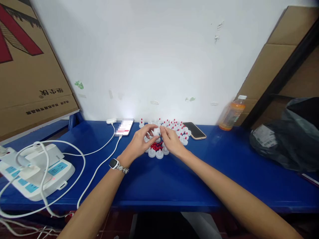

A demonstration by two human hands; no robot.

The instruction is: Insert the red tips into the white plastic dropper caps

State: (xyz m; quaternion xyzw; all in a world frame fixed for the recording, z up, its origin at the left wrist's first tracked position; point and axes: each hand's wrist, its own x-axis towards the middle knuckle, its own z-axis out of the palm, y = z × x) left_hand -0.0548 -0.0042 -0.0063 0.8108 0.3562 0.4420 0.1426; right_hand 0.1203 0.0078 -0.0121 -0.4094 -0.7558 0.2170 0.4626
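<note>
Two bare hands meet over the middle of a blue surface (159,186) set against a white wall. A black plastic bag (284,136) slumps at the far right of it, and a white power strip (32,172) with looping cables sits at the left edge. An orange drink bottle (233,113) stands by the wall, with a dark phone (194,130) lying near it and a lit phone (124,126) plugged into a cable further left. The left hand (141,141), with a watch on its wrist, and the right hand (171,141) both pinch one small white cap (156,131) between their fingertips, just above a heap of tiny red plugs (156,146) ringed by more white caps (179,127).
</note>
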